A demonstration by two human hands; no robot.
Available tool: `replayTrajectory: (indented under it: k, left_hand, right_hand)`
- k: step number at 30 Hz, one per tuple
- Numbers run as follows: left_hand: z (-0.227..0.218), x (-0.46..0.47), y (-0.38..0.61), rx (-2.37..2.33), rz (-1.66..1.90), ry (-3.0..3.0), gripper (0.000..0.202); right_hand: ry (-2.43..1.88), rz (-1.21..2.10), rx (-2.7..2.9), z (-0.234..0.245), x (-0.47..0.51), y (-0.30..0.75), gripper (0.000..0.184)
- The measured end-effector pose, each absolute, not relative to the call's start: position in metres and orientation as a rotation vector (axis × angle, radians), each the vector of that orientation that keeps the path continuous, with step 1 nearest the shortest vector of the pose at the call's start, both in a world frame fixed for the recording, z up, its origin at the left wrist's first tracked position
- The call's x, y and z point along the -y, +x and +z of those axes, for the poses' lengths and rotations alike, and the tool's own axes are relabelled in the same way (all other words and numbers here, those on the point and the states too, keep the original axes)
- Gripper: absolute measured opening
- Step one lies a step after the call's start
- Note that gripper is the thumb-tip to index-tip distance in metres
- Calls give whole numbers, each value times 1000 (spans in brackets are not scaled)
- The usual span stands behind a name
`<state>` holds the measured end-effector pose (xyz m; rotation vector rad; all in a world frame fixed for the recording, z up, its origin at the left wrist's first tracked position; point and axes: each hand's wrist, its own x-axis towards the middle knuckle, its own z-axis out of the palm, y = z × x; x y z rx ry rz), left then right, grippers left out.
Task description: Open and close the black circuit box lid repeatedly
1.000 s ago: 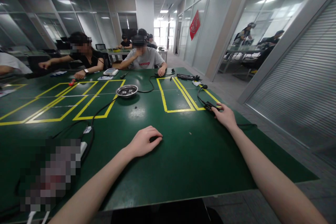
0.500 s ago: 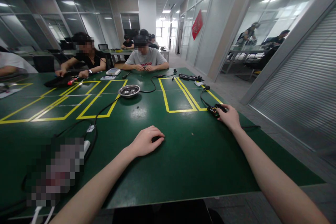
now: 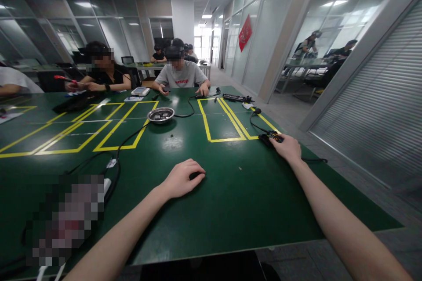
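Note:
My left hand (image 3: 184,178) rests on the green table (image 3: 224,210), fingers curled and bent toward the thumb. Under it lies dark shadow, and I cannot make out whether anything is held. Farther forward, near the table's right edge, my right hand (image 3: 289,148) grips a small black device (image 3: 271,137) with orange marks. The fingers cover part of it. One black cable (image 3: 253,122) runs from near the device to a round black end, and another cable end (image 3: 314,160) shows right of the wrist.
A metal bowl (image 3: 161,115) with small metal parts stands left of centre. Yellow tape outlines (image 3: 227,140) mark the table. A folded black tripod-like object (image 3: 236,97) lies at the back. A blurred-out object (image 3: 69,219) sits at front left. One person (image 3: 181,74) sits opposite, another (image 3: 108,77) at the left.
My hands stay nearly in place, with the right fingers shifted slightly on the device. The person opposite has moved their hands apart. The person at left has raised a red-handled tool.

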<state>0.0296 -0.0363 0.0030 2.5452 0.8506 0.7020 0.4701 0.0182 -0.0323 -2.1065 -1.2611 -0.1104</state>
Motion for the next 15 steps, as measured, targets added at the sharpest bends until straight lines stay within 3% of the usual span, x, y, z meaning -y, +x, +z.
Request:
replayTrajectory:
  k: [9, 15]
  left_hand:
    - [2, 36, 30, -851, 696, 2538, 19]
    - [7, 39, 30, -851, 804, 2538, 36]
  right_hand:
    - [-2158, -47, 1551, -27, -15, 428, 48]
    - [-1452, 270, 2163, -11, 20, 343, 39]
